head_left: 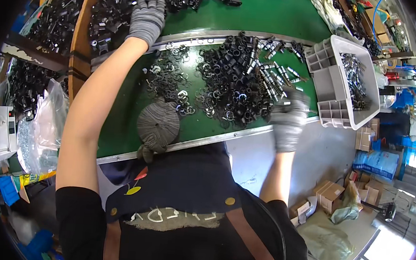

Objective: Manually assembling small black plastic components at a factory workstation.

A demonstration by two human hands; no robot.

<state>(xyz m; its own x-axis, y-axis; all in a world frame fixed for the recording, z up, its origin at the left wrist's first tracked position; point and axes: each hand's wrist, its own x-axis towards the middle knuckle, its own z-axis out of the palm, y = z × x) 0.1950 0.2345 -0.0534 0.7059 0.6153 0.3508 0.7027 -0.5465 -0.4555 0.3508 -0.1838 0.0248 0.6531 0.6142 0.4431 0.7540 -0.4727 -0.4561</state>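
Note:
My left hand [148, 20], in a grey striped glove, reaches to the far side of the bench. Its fingers lie stretched out on a heap of black parts [114, 12], the fingertips partly lost among them. My right hand [288, 121], gloved alike, is smeared by motion over the bench's near edge. A thin rod-like thing [311, 111] shows beside it; whether the hand holds it I cannot make out. Close to that hand lie silver pins with springs [273, 81] and a pile of short black sleeves [233, 58]. Small C-shaped clips [166, 73] are scattered further left.
A round grey striped pad [158, 123] sits at the green bench's near edge. At the right stands a grey plastic crate [329, 83] holding metal pins. A wooden divider [80, 42] borders the black heap. Cardboard boxes [329, 194] lie on the floor, right.

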